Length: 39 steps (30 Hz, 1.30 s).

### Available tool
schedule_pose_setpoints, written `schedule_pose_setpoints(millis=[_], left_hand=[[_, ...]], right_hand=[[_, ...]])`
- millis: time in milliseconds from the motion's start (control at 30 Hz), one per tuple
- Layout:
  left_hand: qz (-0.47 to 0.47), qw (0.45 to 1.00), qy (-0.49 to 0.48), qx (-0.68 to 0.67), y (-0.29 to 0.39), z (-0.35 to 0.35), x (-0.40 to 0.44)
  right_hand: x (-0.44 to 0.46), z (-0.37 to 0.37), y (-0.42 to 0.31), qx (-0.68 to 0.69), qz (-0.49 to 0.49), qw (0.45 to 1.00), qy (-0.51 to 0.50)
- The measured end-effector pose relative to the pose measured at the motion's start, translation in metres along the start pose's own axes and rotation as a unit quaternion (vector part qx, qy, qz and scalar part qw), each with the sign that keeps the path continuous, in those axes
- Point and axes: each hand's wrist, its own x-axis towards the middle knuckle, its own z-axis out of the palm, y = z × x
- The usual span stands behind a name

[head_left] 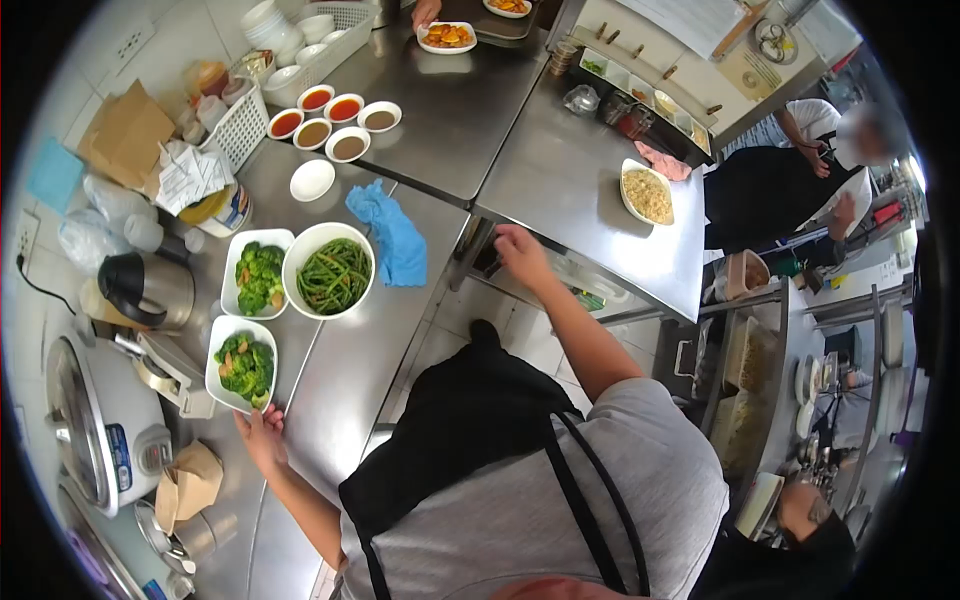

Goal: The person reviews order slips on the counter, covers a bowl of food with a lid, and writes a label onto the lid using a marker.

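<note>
My left hand [262, 437] grips the near rim of a white bowl of broccoli [243, 367] at the left side of the steel counter. Its thumb lies over the rim, while the other fingers are partly hidden beneath. Just beyond stand a second white dish of broccoli [260, 277] and a round white bowl of green beans [332, 272]. My right hand [523, 255] hangs in the air over the gap beside the other steel table, its fingers loosely curled with nothing visible in them. A blue cloth [388, 235] lies crumpled beside the green beans.
Several small sauce bowls [345, 107] and a white dish [312, 180] sit farther back. A steel pitcher [150, 288] and a rice cooker [105, 420] line the wall. The right table [560, 200] holds a plate of rice [647, 192]. Another person [770, 180] stands behind it; another hand [426, 12] touches a dish at the top.
</note>
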Motion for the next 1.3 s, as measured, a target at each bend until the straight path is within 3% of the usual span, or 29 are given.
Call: schedule_pose_setpoints(millis=[133, 233, 267, 300, 367, 467, 533, 667, 700, 800, 900, 933, 1033, 1067, 1100, 1167, 1233, 1300], left_hand=[[-0.003, 0.999, 0.034, -0.028, -0.006, 0.007, -0.001], [0.006, 0.996, 0.071, -0.045, -0.018, 0.009, 0.005], [0.012, 0.995, 0.087, -0.053, -0.022, 0.009, 0.007], [0.017, 0.993, 0.103, -0.060, -0.026, 0.009, 0.008], [0.037, 0.989, 0.139, -0.047, -0.032, 0.011, 0.012], [0.049, 0.979, 0.195, -0.034, -0.038, 0.015, 0.016], [0.041, 0.975, 0.214, -0.052, -0.041, 0.021, 0.022], [0.081, 0.939, 0.312, -0.119, -0.039, 0.045, 0.002], [0.085, 0.932, 0.329, -0.124, -0.043, 0.052, 0.001], [0.106, 0.893, 0.406, -0.160, -0.055, 0.068, 0.000], [0.226, 0.792, 0.567, -0.005, -0.088, 0.072, 0.021], [0.239, 0.800, 0.549, 0.031, -0.087, 0.088, 0.011], [0.189, 0.924, 0.333, -0.007, -0.073, 0.144, -0.015], [0.154, 0.942, 0.299, -0.002, -0.064, 0.167, -0.026], [0.118, 0.958, 0.263, 0.004, -0.053, 0.192, -0.036], [0.058, 0.977, 0.203, 0.005, -0.044, 0.214, -0.038], [0.008, 0.988, 0.155, -0.002, -0.046, 0.225, -0.033], [-0.015, 0.992, 0.116, -0.056, -0.066, 0.211, -0.007]], right_hand=[[0.012, -0.075, -0.004, 0.046, 0.089, 0.981, 0.168], [0.048, -0.146, 0.089, -0.032, 0.002, 0.933, 0.358], [0.039, -0.167, 0.054, -0.058, -0.010, 0.925, 0.376], [0.045, -0.191, 0.062, -0.238, -0.072, 0.881, 0.403], [0.046, -0.213, 0.020, -0.379, -0.078, 0.857, 0.339], [0.073, -0.233, 0.015, -0.569, -0.084, 0.796, 0.188], [0.091, -0.243, 0.014, -0.603, -0.018, 0.796, 0.039], [0.108, -0.259, 0.011, -0.586, -0.003, 0.807, -0.074], [0.112, -0.265, 0.025, -0.577, -0.044, 0.814, -0.059], [0.124, -0.275, 0.027, -0.568, -0.044, 0.819, -0.065], [0.142, -0.299, 0.037, -0.544, -0.007, 0.839, -0.025], [0.149, -0.311, 0.046, -0.530, 0.013, 0.848, -0.001], [0.161, -0.351, 0.064, -0.471, 0.100, 0.876, 0.024], [0.166, -0.369, 0.088, -0.417, 0.068, 0.906, -0.005], [0.170, -0.386, 0.120, -0.362, 0.037, 0.931, -0.034], [0.167, -0.405, 0.178, -0.223, 0.127, 0.965, -0.059], [0.140, -0.402, 0.142, -0.053, 0.196, 0.975, -0.087], [0.131, -0.398, 0.149, 0.105, 0.201, 0.973, -0.035]])
